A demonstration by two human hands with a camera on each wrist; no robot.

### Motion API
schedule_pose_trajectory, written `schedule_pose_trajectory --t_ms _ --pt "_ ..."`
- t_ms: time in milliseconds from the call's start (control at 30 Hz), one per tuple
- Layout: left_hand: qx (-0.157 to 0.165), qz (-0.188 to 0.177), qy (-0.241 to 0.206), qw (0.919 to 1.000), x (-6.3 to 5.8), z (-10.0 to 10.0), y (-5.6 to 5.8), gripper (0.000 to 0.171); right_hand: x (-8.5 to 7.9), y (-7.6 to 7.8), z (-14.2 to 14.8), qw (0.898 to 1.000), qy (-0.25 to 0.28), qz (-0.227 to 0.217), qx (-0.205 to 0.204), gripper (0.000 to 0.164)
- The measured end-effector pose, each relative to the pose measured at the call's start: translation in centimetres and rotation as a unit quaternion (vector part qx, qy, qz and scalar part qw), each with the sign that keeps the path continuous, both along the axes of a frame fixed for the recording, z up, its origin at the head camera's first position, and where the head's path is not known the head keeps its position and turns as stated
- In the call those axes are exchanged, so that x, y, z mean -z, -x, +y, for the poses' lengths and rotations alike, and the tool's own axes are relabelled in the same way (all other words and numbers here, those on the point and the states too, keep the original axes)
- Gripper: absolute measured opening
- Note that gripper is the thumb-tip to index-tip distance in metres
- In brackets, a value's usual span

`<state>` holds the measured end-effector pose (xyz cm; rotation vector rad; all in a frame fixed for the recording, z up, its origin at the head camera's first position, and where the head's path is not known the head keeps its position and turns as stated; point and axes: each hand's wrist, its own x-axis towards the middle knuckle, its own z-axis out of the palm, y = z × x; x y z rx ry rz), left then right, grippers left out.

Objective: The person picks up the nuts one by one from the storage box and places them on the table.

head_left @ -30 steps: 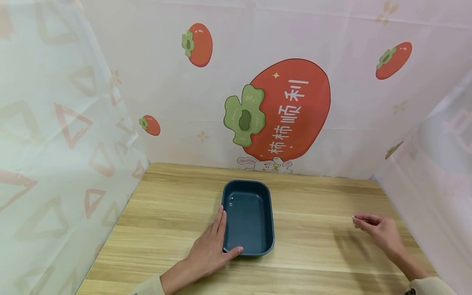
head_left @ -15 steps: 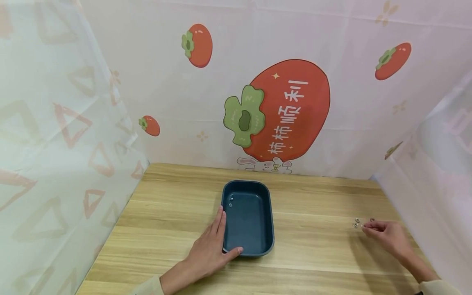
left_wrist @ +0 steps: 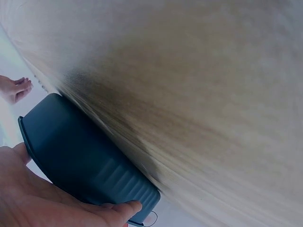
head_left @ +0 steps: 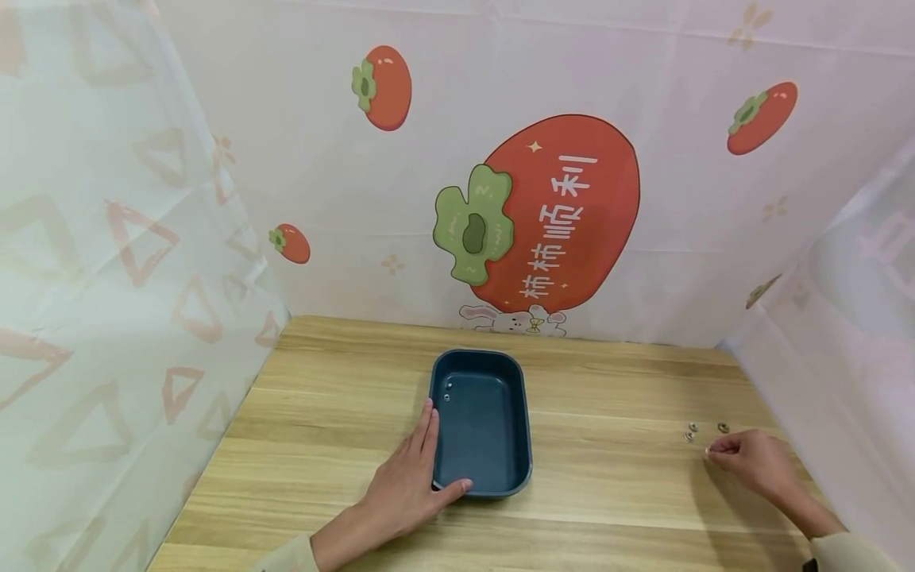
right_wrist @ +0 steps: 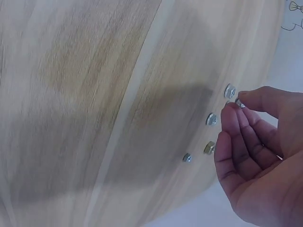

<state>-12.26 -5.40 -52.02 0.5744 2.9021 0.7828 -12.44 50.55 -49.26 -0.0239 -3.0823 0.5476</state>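
Note:
A dark blue rectangular box point(head_left: 480, 433) stands on the table in the head view, two small metal nuts point(head_left: 447, 397) inside at its left. My left hand point(head_left: 403, 481) rests against it, fingers straight along the left wall and thumb over the near rim. Between thumb and fingertips my right hand point(head_left: 756, 465) pinches a small shiny nut point(right_wrist: 240, 103), just above the table. Several more silver nuts point(right_wrist: 211, 119) lie beside it in the right wrist view, one yellowish nut point(right_wrist: 209, 148) among them. One piece is partly hidden behind the fingertips.
The wooden table point(head_left: 343, 381) meets a white back curtain point(head_left: 343, 183) printed with persimmons. Side curtains point(head_left: 858, 318) hang at left and right, the right one close to the right forearm.
My right hand has moved right and slightly nearer, uncovering the small nuts on the table. It now pinches a nut beside them. The left hand and box have stayed put.

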Motion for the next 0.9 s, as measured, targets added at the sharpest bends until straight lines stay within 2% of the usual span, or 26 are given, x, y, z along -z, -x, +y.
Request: schedule_pose_trajectory --t_ms 267,567,900 --pt "-0.001 -0.003 0.0 1.0 0.02 -0.1 0.04 0.113 0.05 0.41 -0.16 0.999 -0.032 -0.001 -0.026 0.009" --pt "0.004 -0.004 -0.002 1.0 0.0 -0.1 0.04 0.113 -0.02 0.85 -0.08 0.999 -0.041 -0.022 -0.022 0.007" --pt "0.003 -0.007 0.001 1.0 0.01 -0.14 0.1 0.113 0.27 1.06 -0.23 0.998 -0.047 -0.024 -0.025 0.006"
